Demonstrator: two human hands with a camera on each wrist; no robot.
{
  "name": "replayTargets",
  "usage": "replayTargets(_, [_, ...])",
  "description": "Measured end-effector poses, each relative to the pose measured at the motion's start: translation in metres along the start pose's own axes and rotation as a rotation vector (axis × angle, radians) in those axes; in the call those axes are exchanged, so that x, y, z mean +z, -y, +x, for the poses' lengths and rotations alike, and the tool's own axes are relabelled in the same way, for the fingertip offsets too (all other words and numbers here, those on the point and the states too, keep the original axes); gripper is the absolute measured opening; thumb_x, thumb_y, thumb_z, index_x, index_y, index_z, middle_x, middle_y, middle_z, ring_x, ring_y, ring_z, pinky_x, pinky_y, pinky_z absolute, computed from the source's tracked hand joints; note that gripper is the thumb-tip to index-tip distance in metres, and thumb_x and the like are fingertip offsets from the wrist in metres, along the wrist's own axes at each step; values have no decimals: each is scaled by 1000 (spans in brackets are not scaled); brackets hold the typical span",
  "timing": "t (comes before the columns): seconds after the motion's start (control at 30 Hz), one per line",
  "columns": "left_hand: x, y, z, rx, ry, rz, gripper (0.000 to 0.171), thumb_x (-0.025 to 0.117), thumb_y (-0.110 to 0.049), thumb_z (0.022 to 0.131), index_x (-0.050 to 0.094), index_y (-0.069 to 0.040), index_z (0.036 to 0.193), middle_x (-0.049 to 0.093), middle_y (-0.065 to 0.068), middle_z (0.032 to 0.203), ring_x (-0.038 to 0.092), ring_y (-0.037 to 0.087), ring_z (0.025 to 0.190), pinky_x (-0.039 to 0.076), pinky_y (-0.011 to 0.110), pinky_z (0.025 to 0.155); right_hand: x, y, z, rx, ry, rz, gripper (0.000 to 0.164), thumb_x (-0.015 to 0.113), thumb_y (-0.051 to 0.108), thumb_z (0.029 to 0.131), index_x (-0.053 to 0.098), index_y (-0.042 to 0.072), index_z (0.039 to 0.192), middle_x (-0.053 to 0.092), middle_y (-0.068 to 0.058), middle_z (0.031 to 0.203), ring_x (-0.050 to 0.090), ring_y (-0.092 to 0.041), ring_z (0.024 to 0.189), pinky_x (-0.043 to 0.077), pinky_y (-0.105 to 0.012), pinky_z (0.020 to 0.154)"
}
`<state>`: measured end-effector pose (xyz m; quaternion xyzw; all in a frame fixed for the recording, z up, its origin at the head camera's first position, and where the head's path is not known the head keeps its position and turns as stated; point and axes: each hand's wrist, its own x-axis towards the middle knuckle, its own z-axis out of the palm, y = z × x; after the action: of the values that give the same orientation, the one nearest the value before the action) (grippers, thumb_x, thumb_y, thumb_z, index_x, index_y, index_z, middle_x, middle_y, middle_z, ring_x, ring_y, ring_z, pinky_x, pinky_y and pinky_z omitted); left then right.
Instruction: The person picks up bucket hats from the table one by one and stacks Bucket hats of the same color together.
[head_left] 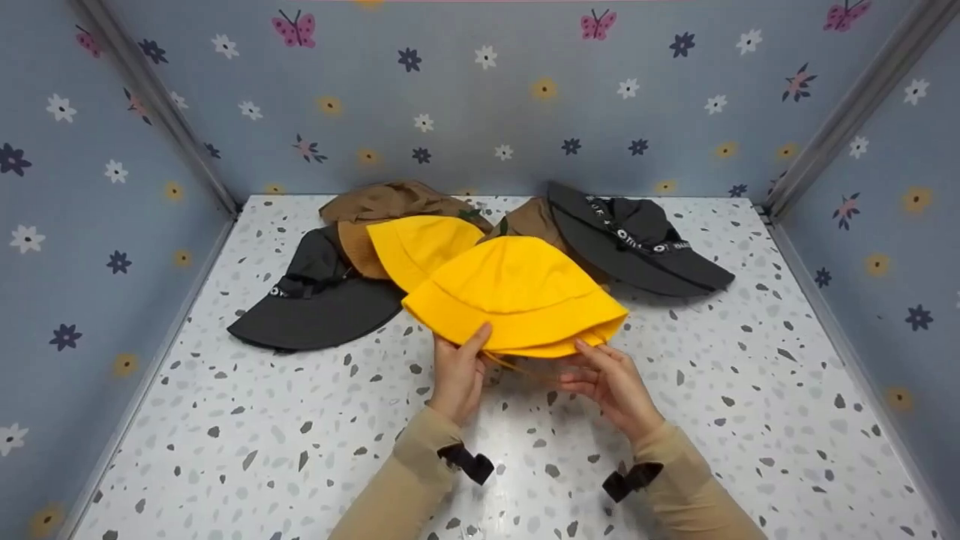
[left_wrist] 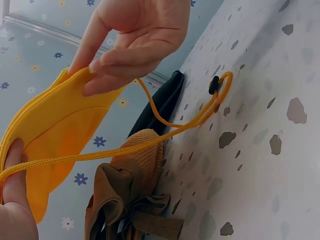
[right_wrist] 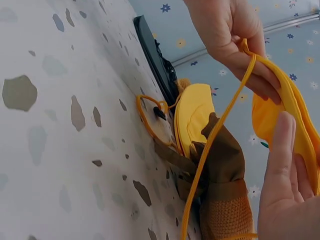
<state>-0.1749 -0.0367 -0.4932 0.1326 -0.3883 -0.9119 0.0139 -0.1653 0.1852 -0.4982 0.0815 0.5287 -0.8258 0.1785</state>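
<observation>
A yellow bucket hat [head_left: 517, 289] is held up in front, tilted, its brim towards me. My left hand [head_left: 459, 375] grips the brim's near left edge, thumb on top. At the brim's right edge, my right hand [head_left: 611, 382] pinches the fabric, the other fingers loosely bent beneath. In the left wrist view, a yellow cord [left_wrist: 110, 152] with a black toggle [left_wrist: 214, 85] hangs below the hat. Behind the held hat lies a second yellow hat [head_left: 420, 244], partly covered by it. The inside of the held hat is mostly hidden.
A black hat [head_left: 322, 315] lies at the left, another black hat [head_left: 637, 247] at the right. Brown hats [head_left: 397, 201] sit between them near the back wall [head_left: 480, 112]. Patterned walls border the speckled white table [head_left: 300, 435] on three sides.
</observation>
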Motion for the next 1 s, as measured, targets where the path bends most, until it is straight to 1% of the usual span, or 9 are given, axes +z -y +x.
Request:
replayTargets(0.13, [-4,-6,-5,15,-6,-48,67,57,6,96,27,-23,148,46,8,141,58,16,117,52,30,100,-11,7,-3,-24,11,-18,24,54,20,103,72,8,92,75,-7,84,70,-17,65,61,-30,64])
replayTargets(0.3, [-9,-13,-8,14,-10,-67,66,58,5,95,28,-23,147,47,7,139,60,15,114,54,28,96,-21,13,-3,-73,-141,33,24,55,21,102,69,3,94,72,-9,83,67,-19,65,60,-31,66])
replayTargets(0.4, [-11,-16,-9,9,-11,-58,64,58,3,96,29,-24,146,49,7,134,63,15,106,57,27,85,-25,14,-1,-62,-193,25,32,55,31,102,61,1,114,69,-8,96,68,-20,77,61,-33,77])
replayTargets(0.5, [-12,-17,-11,13,-5,-47,61,58,2,96,29,-22,144,50,6,129,64,15,100,57,26,76,-26,14,0,-5,-169,1,59,50,47,102,45,1,138,62,-12,120,68,-23,98,57,-35,91])
replayTargets(0.6, [-14,-17,-12,12,-4,-48,61,58,3,96,29,-22,144,49,6,129,62,14,103,57,26,80,-23,13,2,43,-94,0,84,42,61,99,26,-2,152,47,-20,143,62,-25,117,51,-36,103])
replayTargets(0.67, [-16,-16,-13,9,-5,-56,63,58,4,96,28,-22,146,48,6,133,60,14,109,56,26,89,-21,13,3,62,-51,19,90,38,65,98,21,-3,154,38,-23,151,58,-25,124,47,-37,107])
replayTargets(0.73, [-18,-14,-14,3,-8,-63,65,58,5,96,28,-22,147,46,6,136,58,14,115,53,27,97,-18,13,5,64,-22,34,89,36,66,98,21,-2,154,36,-24,153,57,-23,126,46,-37,108])
replayTargets(0.8, [-20,-13,-15,-2,-12,-62,66,58,5,95,28,-20,148,46,7,137,58,14,116,52,29,99,-15,12,6,59,-26,57,82,37,62,100,28,-1,152,44,-21,149,59,-21,123,48,-36,106])
replayTargets(1.0, [-25,-9,-17,-25,-11,-65,66,58,7,95,30,-21,148,48,7,139,61,13,115,52,31,100,-10,11,6,50,-116,136,59,52,46,101,44,4,142,68,-6,116,67,-16,107,55,-30,95])
